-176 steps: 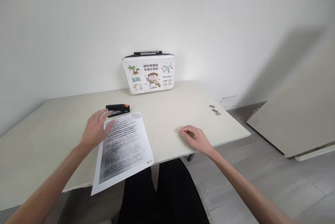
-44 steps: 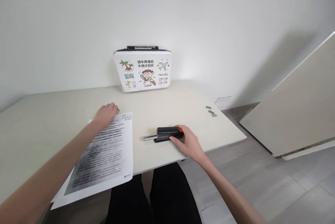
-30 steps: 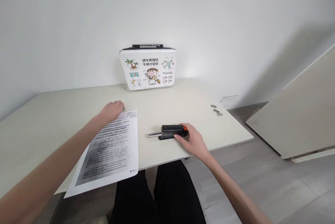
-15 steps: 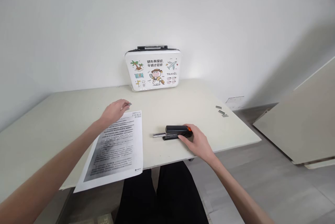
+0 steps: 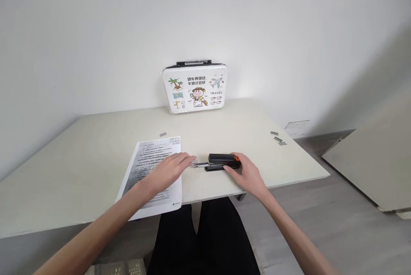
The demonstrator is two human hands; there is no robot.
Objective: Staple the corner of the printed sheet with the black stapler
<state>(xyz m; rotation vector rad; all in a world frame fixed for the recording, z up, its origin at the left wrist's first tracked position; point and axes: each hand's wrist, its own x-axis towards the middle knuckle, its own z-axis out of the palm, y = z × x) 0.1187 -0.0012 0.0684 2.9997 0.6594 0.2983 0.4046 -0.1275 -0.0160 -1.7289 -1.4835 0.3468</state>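
Observation:
A black stapler with an orange part lies on the table, its metal tray sticking out to the left. My right hand is wrapped round its right end. Over the printed sheet, my left hand reaches to the tip of the tray with fingers pressed together; what they hold, if anything, is too small to tell. A grey staple strip lies just beyond the sheet's top edge.
Against the wall stands a white case with cartoon prints and a black handle. Several staple strips lie near the right edge of the table. A pale panel stands at the right.
My left hand has moved from the staple strips beyond the sheet, right and nearer, to the stapler's tray. One strip remains there. My right hand stays on the stapler. The view has shifted slightly.

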